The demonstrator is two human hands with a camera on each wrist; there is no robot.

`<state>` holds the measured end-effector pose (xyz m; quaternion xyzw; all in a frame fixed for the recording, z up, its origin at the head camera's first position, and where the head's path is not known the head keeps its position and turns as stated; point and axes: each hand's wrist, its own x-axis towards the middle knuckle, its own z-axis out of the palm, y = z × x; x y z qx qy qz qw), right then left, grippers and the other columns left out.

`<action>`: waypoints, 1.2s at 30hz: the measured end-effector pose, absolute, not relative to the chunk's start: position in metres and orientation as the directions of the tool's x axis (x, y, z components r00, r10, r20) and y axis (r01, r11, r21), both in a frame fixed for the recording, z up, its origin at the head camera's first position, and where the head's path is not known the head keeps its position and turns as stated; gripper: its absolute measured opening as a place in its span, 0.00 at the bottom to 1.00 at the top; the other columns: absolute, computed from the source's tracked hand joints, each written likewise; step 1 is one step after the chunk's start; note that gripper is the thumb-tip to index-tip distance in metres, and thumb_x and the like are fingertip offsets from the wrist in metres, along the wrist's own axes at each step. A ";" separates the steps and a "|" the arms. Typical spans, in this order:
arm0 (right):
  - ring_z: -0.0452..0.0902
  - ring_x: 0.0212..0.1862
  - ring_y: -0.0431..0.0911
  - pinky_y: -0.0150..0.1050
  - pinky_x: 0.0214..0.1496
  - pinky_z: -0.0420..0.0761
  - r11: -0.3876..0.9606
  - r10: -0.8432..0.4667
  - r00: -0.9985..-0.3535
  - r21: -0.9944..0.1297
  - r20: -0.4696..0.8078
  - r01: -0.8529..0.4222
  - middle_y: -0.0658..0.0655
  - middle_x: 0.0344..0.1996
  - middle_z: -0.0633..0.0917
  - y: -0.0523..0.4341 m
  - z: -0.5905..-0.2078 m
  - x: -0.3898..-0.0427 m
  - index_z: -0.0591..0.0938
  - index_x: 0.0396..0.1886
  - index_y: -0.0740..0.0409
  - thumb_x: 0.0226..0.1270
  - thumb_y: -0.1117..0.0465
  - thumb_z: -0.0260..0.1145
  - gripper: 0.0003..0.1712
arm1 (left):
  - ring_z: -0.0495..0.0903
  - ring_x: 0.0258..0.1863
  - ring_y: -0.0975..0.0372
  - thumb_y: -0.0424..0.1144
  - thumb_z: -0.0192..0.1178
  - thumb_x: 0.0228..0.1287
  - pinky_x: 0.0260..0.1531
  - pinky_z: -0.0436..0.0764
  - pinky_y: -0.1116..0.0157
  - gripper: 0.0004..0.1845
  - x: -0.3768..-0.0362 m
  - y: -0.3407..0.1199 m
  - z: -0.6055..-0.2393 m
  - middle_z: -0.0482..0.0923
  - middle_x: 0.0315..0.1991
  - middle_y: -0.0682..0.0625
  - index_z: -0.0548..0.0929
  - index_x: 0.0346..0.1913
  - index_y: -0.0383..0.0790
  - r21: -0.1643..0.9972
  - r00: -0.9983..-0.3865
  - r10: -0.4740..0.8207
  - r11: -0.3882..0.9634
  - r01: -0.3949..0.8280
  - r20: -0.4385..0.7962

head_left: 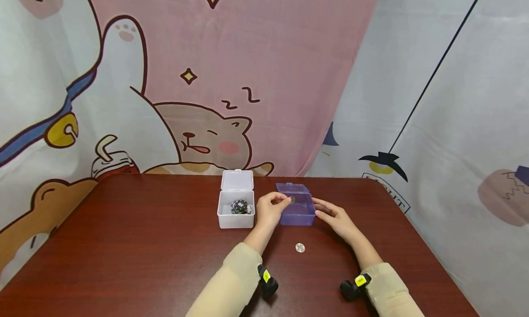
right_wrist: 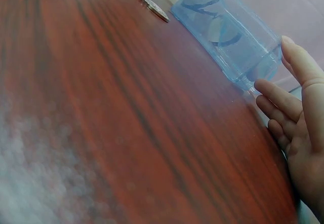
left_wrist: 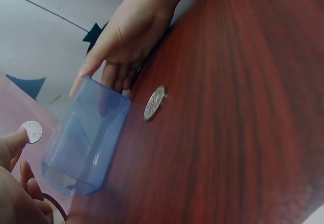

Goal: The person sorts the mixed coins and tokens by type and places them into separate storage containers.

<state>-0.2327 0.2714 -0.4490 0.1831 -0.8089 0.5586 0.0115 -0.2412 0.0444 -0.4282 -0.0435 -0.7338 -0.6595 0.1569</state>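
Note:
My left hand point(head_left: 270, 210) pinches a silver coin point(left_wrist: 33, 132) by its edge, over the translucent blue box point(head_left: 298, 219). The box stands with its lid point(head_left: 292, 188) raised at the back. At the box's right side is my right hand point(head_left: 336, 220), its thumb against the top edge and its fingers loosely extended alongside the wall, as the right wrist view shows. A second silver coin point(head_left: 300, 247) lies flat on the table in front of the box.
Left of my left hand stands a white box point(head_left: 236, 222) with its lid up; several dark patterned poker chips point(head_left: 239, 206) lie inside. Both boxes sit near the back of the brown table point(head_left: 157, 243), before a hanging printed cloth point(head_left: 289, 78).

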 end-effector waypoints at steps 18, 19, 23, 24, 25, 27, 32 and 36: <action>0.72 0.58 0.63 0.28 0.50 0.73 0.320 -0.279 -0.936 -0.899 0.213 -0.299 0.71 0.54 0.78 0.270 -0.446 -0.232 0.70 0.66 0.66 0.70 0.67 0.59 0.25 | 0.68 0.22 0.68 0.33 0.74 0.47 0.25 0.69 0.69 0.06 -0.261 0.049 -0.441 0.72 0.18 0.55 0.87 0.24 0.36 0.957 -0.944 -0.199 0.183 0.226 0.261; 0.72 0.58 0.64 0.28 0.50 0.73 0.319 -0.279 -0.936 -0.899 0.213 -0.300 0.71 0.54 0.78 0.270 -0.446 -0.232 0.70 0.66 0.67 0.70 0.67 0.59 0.25 | 0.68 0.22 0.68 0.33 0.74 0.47 0.25 0.69 0.69 0.06 -0.261 0.049 -0.441 0.73 0.18 0.55 0.87 0.24 0.36 0.958 -0.945 -0.201 0.185 0.221 0.257; 0.72 0.58 0.63 0.28 0.50 0.73 0.310 -0.278 -0.937 -0.903 0.212 -0.296 0.71 0.54 0.78 0.270 -0.446 -0.232 0.70 0.66 0.67 0.70 0.67 0.59 0.26 | 0.68 0.21 0.68 0.33 0.74 0.47 0.25 0.69 0.69 0.05 -0.262 0.051 -0.441 0.73 0.18 0.56 0.87 0.24 0.36 0.963 -0.950 -0.208 0.183 0.196 0.233; 0.72 0.58 0.63 0.28 0.50 0.73 0.310 -0.278 -0.937 -0.903 0.211 -0.296 0.71 0.54 0.78 0.270 -0.446 -0.232 0.70 0.66 0.66 0.70 0.67 0.59 0.26 | 0.68 0.21 0.68 0.33 0.74 0.48 0.25 0.69 0.69 0.05 -0.262 0.051 -0.441 0.73 0.17 0.56 0.87 0.24 0.36 0.965 -0.951 -0.211 0.181 0.190 0.227; 0.72 0.58 0.63 0.28 0.50 0.73 0.311 -0.280 -0.937 -0.903 0.211 -0.296 0.71 0.54 0.78 0.270 -0.446 -0.232 0.70 0.66 0.66 0.70 0.67 0.59 0.26 | 0.68 0.21 0.68 0.33 0.74 0.48 0.25 0.69 0.69 0.05 -0.262 0.052 -0.441 0.73 0.17 0.56 0.87 0.24 0.36 0.967 -0.951 -0.216 0.178 0.184 0.221; 0.72 0.58 0.62 0.28 0.50 0.73 0.312 -0.281 -0.937 -0.903 0.208 -0.294 0.71 0.54 0.78 0.270 -0.446 -0.233 0.70 0.66 0.66 0.70 0.66 0.60 0.26 | 0.68 0.20 0.68 0.33 0.74 0.48 0.24 0.69 0.69 0.05 -0.263 0.053 -0.441 0.72 0.16 0.57 0.87 0.24 0.37 0.970 -0.951 -0.227 0.173 0.171 0.208; 0.72 0.58 0.62 0.28 0.50 0.73 0.319 -0.276 -0.939 -0.901 0.207 -0.293 0.70 0.54 0.78 0.270 -0.446 -0.233 0.70 0.66 0.65 0.70 0.66 0.60 0.26 | 0.67 0.19 0.68 0.33 0.74 0.47 0.23 0.68 0.68 0.05 -0.262 0.054 -0.442 0.71 0.16 0.56 0.87 0.24 0.36 0.971 -0.948 -0.240 0.167 0.174 0.211; 0.71 0.58 0.63 0.28 0.50 0.73 0.316 -0.282 -0.937 -0.902 0.206 -0.293 0.71 0.54 0.78 0.270 -0.446 -0.232 0.70 0.66 0.66 0.70 0.67 0.59 0.26 | 0.67 0.20 0.68 0.32 0.74 0.47 0.25 0.69 0.68 0.04 -0.262 0.054 -0.446 0.71 0.16 0.57 0.88 0.26 0.36 0.967 -0.946 -0.234 0.172 0.186 0.224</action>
